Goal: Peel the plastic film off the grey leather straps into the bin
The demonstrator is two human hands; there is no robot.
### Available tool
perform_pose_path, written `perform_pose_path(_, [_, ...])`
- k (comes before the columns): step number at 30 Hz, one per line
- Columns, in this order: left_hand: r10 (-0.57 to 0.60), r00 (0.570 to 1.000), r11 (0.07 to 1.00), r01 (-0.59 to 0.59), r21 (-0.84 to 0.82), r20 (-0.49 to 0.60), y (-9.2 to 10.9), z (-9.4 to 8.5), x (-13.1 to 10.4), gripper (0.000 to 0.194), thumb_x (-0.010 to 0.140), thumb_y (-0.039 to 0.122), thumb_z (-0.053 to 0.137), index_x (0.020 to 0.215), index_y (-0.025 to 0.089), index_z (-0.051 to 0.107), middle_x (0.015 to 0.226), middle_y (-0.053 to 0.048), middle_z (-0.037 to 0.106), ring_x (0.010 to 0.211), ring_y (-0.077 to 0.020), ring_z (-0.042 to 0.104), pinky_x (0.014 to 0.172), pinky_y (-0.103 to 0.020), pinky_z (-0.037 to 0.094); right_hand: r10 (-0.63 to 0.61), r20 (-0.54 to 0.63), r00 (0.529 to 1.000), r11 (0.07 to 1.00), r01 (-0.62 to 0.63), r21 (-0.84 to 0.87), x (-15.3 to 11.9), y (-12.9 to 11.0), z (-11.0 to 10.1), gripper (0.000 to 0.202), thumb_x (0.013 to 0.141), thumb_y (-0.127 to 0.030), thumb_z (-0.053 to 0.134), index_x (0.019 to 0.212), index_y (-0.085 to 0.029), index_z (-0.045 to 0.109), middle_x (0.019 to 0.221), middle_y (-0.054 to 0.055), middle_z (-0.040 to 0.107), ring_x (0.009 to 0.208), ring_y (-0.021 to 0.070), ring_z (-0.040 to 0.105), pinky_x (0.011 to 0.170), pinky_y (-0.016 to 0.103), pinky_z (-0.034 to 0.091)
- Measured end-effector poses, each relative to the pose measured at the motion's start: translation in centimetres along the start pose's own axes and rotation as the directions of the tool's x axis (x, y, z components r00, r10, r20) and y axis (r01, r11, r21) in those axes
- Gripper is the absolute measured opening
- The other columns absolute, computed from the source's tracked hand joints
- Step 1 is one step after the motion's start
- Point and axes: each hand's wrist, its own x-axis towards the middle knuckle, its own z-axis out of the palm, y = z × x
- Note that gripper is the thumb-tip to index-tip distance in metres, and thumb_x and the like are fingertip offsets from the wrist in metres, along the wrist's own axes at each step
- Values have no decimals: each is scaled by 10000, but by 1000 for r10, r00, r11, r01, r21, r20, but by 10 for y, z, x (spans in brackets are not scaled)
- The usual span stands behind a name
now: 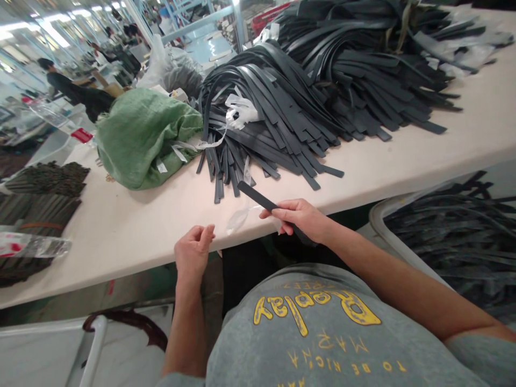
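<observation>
My right hand (297, 217) is closed on a flat black strip (258, 196), whose free end points up and left over the table edge. The strip's other end drops below the hand toward my lap. Curled near the table's front edge, my left hand (194, 248) has its thumb against the bent fingers; whether something small is between them cannot be made out. Beyond the hands lies a large bundle of black strips (278, 107), with white plastic ties (241, 110) around it. A clear plastic scrap (237, 219) rests on the table between the hands.
On the pale table (133, 231) are a green sack (147, 137), brown strip bundles (34, 215) at left and more black strips (363, 75) behind. A bin of dark strips (455, 236) stands at right, a white-framed cart (97, 349) at lower left. People work in the background.
</observation>
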Motion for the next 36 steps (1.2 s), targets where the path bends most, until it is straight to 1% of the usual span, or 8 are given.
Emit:
perform_pose_path(5, [125,877,915,79,-397,463,33,36,-32,195,748,358,724,854,207,785,810,-36,748,743,-217,643,719,-292,482,13,166,986,1000,-13,3,3,2,18,387,843,-425,615,1021,-103,736,471,-48,537,457,79,485,529,222,407])
perform_pose_path(17, [167,919,881,23,-473,356,12,71,-49,249,847,313,610,676,207,758,683,-33,725,660,-187,621,752,-323,502,55,306,951,996,-32,-79,7,13,41,410,844,-459,617,1021,-110,739,500,-41,542,446,77,471,517,228,413])
perform_pose_path(20, [52,919,814,187,-550,390,-8,55,-50,176,798,331,691,773,182,781,776,-62,757,754,-213,674,795,-337,527,91,233,968,992,-69,-101,4,8,36,495,841,-491,621,1152,-116,705,472,-63,502,454,86,468,621,261,495])
perform_pose_path(23, [-260,926,561,377,-737,275,-49,9,-49,176,733,330,768,751,156,752,769,-75,755,729,-197,697,733,-308,555,129,108,986,979,-109,-173,0,3,18,521,848,-538,612,1158,-130,703,439,-82,427,445,96,441,719,313,541])
perform_pose_path(26, [-620,785,292,253,-922,19,-104,-55,-62,119,787,270,731,722,178,692,719,-15,735,636,-115,675,647,-226,544,150,37,988,952,-134,-276,0,7,-7,516,857,-593,578,1049,-140,732,426,-78,385,432,113,414,703,337,547])
perform_pose_path(30, [-825,534,239,34,-970,-184,-156,-107,-105,158,872,232,654,721,190,638,650,34,694,575,-63,637,601,-171,524,215,63,975,893,-170,-417,6,20,-22,549,822,-679,549,926,-178,747,384,-66,361,427,153,430,688,384,541])
perform_pose_path(33, [-869,457,228,32,-973,-189,-160,-95,-129,171,874,245,664,719,189,617,621,40,668,569,-62,630,597,-170,527,307,184,934,829,-168,-533,8,25,-10,562,799,-713,529,848,-197,746,404,-42,435,400,135,422,660,373,538])
perform_pose_path(36, [-874,482,101,49,-994,-65,-139,-57,-129,180,893,233,641,723,183,608,653,26,672,591,-67,639,613,-185,539,359,332,872,770,-75,-634,8,25,13,519,849,-648,495,783,-187,725,577,13,614,390,88,407,598,316,515])
